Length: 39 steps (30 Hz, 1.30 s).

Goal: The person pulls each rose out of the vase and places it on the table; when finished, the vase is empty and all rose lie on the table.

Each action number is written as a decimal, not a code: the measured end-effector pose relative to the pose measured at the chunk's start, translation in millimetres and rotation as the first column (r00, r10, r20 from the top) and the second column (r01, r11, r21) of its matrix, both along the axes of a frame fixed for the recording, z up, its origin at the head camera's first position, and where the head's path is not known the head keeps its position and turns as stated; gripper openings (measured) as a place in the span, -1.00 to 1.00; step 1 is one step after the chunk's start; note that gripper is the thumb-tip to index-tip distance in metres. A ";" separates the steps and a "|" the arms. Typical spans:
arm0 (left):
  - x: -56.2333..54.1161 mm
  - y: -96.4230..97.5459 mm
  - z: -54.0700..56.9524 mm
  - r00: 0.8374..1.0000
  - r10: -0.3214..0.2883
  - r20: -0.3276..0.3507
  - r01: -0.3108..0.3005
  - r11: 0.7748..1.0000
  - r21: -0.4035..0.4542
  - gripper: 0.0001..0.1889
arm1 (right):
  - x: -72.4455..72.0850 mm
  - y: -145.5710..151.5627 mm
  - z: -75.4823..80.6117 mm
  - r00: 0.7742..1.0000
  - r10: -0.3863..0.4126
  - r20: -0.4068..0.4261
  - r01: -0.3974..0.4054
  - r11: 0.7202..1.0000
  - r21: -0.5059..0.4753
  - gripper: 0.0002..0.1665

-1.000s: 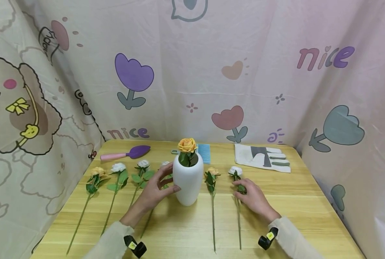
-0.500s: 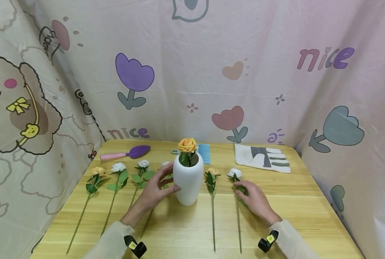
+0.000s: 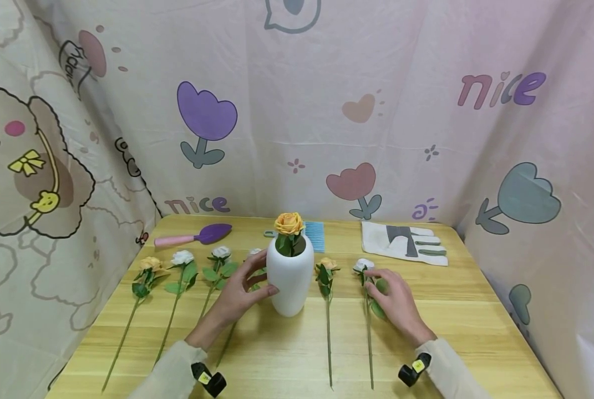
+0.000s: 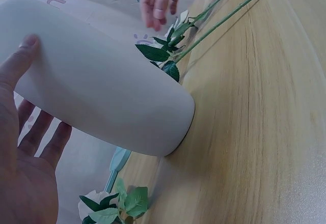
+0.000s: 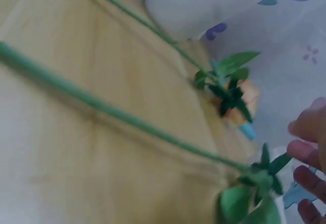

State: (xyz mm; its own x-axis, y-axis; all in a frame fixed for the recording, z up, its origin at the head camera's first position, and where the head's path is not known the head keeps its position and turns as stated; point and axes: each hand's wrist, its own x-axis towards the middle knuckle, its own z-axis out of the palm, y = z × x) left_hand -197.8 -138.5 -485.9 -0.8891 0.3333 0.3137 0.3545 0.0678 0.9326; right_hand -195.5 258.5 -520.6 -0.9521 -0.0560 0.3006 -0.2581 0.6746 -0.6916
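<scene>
A white vase (image 3: 290, 285) stands on the table with a yellow rose (image 3: 289, 224) upright in its mouth. My left hand (image 3: 237, 296) holds the vase's left side, thumb (image 4: 23, 61) on the near face and fingers around the far side. On the right lies a white rose (image 3: 363, 265), its green stem (image 5: 127, 119) pointing toward me. Over its leaves hovers my right hand (image 3: 395, 302); in the right wrist view its loosely bent fingers (image 5: 305, 152) are apart from the stem. Between vase and right hand lies another yellow rose (image 3: 328, 264).
Left of the vase lie a yellow rose (image 3: 151, 264) and several white roses, one partly hidden behind my left hand. Along the back are a purple trowel (image 3: 214, 234) with a pink handle, a blue comb-like tool (image 3: 315, 237) behind the vase, and a glove (image 3: 404, 242).
My right hand has shifted slightly right and back over the white rose, whose head and stem nudged a little. The left hand and vase have stayed still.
</scene>
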 end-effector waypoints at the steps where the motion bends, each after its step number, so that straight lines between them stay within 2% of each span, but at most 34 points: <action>1: 0.0 0.0 -0.3 1.000 0.000 0.000 0.000 1.000 -0.001 -0.14 | -0.8 -1.5 3.9 1.000 0.003 0.000 -0.003 1.000 -0.028 -0.64; 4: -0.2 0.0 -0.7 1.000 0.001 0.001 -0.001 1.000 0.000 -0.14 | -4.2 -7.6 19.0 0.999 0.030 -0.031 -0.033 0.993 -0.109 -0.66; 8: 0.0 0.2 -0.4 1.000 0.001 0.000 -0.001 1.000 0.003 -0.14 | -8.4 -19.4 42.8 0.989 0.109 -0.102 -0.127 0.972 -0.197 -0.69; 13: 0.3 0.1 -0.2 1.000 0.002 0.000 -0.002 1.000 0.001 -0.14 | -12.4 -41.3 73.4 0.960 0.237 -0.147 -0.270 0.919 -0.287 -0.69; 15: 0.0 0.0 -0.3 1.000 0.003 0.004 -0.003 1.000 -0.001 -0.14 | -14.2 -51.5 83.8 0.934 0.315 -0.168 -0.353 0.883 -0.308 -0.67; 19: -0.2 0.0 -0.5 1.000 0.002 0.009 -0.002 1.000 -0.004 -0.15 | -16.2 -71.4 99.1 0.859 0.477 -0.184 -0.512 0.804 -0.303 -0.58; 23: 0.4 0.2 -0.5 1.000 0.004 0.011 -0.004 1.000 -0.006 -0.15 | -17.1 -89.2 108.6 0.796 0.584 -0.157 -0.604 0.753 -0.260 -0.52; 25: 0.8 0.1 0.0 1.000 0.005 0.011 -0.005 1.000 -0.007 -0.15 | -17.6 -96.8 112.7 0.780 0.613 -0.130 -0.624 0.744 -0.238 -0.51; 27: 1.1 -0.1 0.2 1.000 0.005 0.012 -0.005 1.000 -0.006 -0.15 | -18.4 -103.0 115.6 0.774 0.626 -0.097 -0.631 0.747 -0.211 -0.50; 32: 1.1 -0.8 0.0 1.000 0.001 0.007 -0.001 1.000 -0.007 -0.15 | -22.2 -115.4 118.9 0.780 0.625 -0.013 -0.620 0.770 -0.149 -0.50; 35: 0.7 -0.9 -0.8 1.000 0.002 0.003 -0.002 1.000 -0.012 -0.15 | -25.9 -122.0 117.8 0.772 0.635 -0.017 -0.631 0.764 -0.135 -0.49; 39: 0.7 -0.4 -1.6 1.000 0.003 -0.002 -0.003 1.000 -0.017 -0.15 | -28.3 -127.5 116.6 0.775 0.629 -0.057 -0.631 0.764 -0.139 -0.46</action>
State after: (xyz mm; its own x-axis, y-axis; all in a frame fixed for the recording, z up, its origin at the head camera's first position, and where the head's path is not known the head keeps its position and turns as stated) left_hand -197.1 -138.9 -487.6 -0.8895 0.3355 0.3102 0.3563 0.0844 0.9305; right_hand -223.7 131.0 -404.0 -0.7157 -0.5987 0.3597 -0.5950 0.2528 -0.7630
